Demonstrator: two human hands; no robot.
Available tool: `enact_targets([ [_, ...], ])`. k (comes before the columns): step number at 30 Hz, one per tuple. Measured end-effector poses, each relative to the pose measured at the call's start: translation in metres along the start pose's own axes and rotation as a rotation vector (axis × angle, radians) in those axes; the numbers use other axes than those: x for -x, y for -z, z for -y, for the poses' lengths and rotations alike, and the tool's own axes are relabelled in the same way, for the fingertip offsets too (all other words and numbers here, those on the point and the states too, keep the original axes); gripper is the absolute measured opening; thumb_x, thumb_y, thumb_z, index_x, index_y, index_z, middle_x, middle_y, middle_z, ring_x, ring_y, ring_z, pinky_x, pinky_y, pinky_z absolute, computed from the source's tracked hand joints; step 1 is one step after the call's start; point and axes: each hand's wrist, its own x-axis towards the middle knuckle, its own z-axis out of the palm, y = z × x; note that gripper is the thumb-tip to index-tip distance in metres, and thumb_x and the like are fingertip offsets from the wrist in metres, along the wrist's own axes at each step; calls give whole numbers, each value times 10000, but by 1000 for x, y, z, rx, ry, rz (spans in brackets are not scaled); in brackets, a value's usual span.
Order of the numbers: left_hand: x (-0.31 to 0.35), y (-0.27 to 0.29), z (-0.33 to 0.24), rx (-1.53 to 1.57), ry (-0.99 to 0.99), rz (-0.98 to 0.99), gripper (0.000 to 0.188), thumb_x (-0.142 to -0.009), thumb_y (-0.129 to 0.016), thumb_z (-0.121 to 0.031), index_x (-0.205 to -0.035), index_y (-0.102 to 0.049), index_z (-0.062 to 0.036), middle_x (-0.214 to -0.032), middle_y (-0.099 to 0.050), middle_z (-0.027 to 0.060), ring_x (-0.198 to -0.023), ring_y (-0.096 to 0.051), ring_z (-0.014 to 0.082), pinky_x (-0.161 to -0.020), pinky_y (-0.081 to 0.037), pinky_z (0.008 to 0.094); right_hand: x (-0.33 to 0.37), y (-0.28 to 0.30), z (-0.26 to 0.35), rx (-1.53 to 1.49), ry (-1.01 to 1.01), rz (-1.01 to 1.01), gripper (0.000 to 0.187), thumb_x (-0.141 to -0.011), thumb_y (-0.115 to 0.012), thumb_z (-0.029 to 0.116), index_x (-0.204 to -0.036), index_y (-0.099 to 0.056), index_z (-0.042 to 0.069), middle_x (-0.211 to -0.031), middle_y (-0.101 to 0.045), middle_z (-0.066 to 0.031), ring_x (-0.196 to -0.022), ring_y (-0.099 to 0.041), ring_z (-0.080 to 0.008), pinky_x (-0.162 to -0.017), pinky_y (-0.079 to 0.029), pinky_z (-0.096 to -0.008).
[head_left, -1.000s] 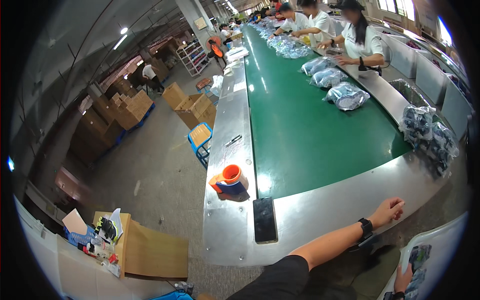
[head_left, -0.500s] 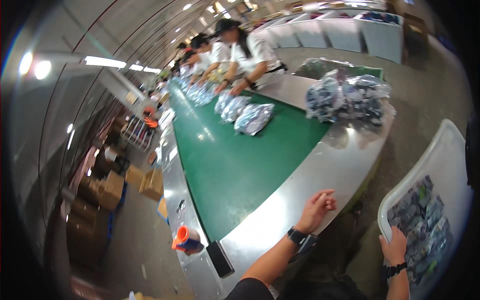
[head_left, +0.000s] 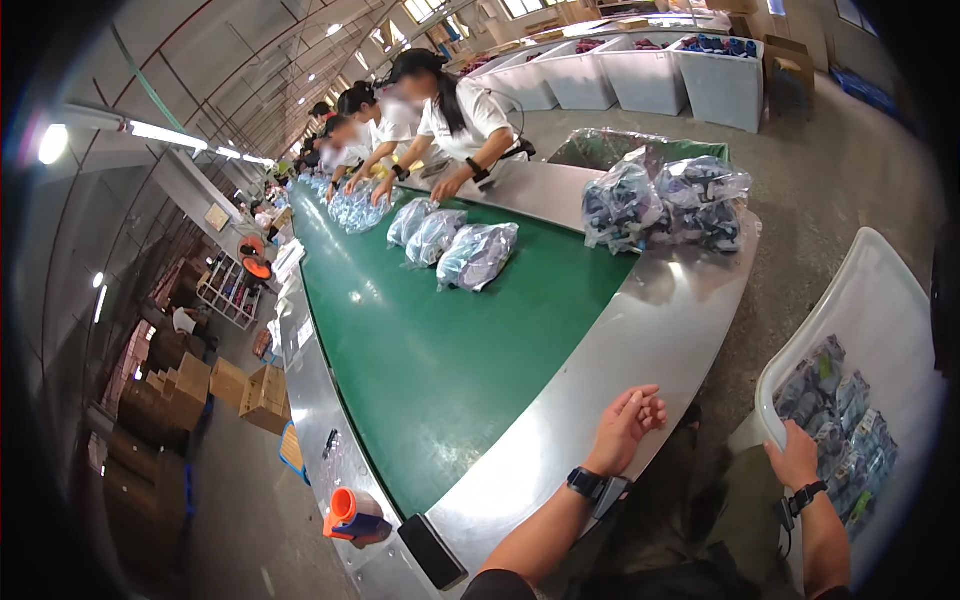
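From the head view, the left hand (head_left: 630, 430) hangs half-curled, seemingly empty, near the metal surface (head_left: 655, 335); the right hand (head_left: 796, 455) grips the white bin (head_left: 885, 310) containing bagged items (head_left: 842, 430). Fingers wrapped fully over its rim should steady it.

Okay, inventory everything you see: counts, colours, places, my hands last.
Conveyor belt: one, green, centre
Metal edging: one, silver, around belt
Belt bundles: three nearest, more beyond, bagged, bluish-grey
Corner bags: at least two, dark contents, right edging
Phone: one, black, near edging
Holder: one, orange and blue, left of phone
White tub: one, lower right, bagged items inside
Bins: several, white, upper right
Cartons: several, brown, left floor
Co-workers: several, white tops, belt's far side
Left hand: one, over edging, black watch
Right hand: one, gripping tub rim
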Motion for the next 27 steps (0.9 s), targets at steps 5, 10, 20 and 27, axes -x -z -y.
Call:
enact_targets([
  [5, 0, 7, 0, 2, -9, 15, 350, -1056, -476, -266, -1263, -538, 10, -1042, -627, 110, -923, -623, 207, -864, -529, 373, 1, 3, 10, 1, -12, 11, 387, -818, -709, 321, -1029, -557, 34, -931, -650, -209, -914, -616, -435, -784, -470, -527],
  [10, 1, 8, -1, 20, -3, 22, 358, -1059, -471, -278, -1274, -523, 3, -1045, -625, 103, -923, -623, 199, -856, -530, 363, 3, 0, 7, -10, 9, -4, 387, -822, -703, 337, -1023, -562, 37, -929, -651, -214, -909, -620, -438, -781, -470, -529],
  [20, 0, 5, -3, -12, -6, 12, 357, -1059, -472, -287, -1266, -531, -3, -1025, -625, 85, -907, -622, 182, -838, -519, 330, 5, -3, 5, 17, 6, -18, 394, -818, -708, 333, -1024, -559, 32, -929, -652, -211, -910, -618, -439, -787, -464, -533],
  [27, -1, 4, -2, -18, 2, 18, 350, -1056, -474, -284, -1247, -543, 2, -1027, -624, 101, -917, -622, 209, -862, -524, 360, 4, -2, 2, 30, -34, 1, 397, -809, -715, 340, -1006, -552, 37, -924, -653, -199, -911, -624, -421, -786, -462, -532],
])
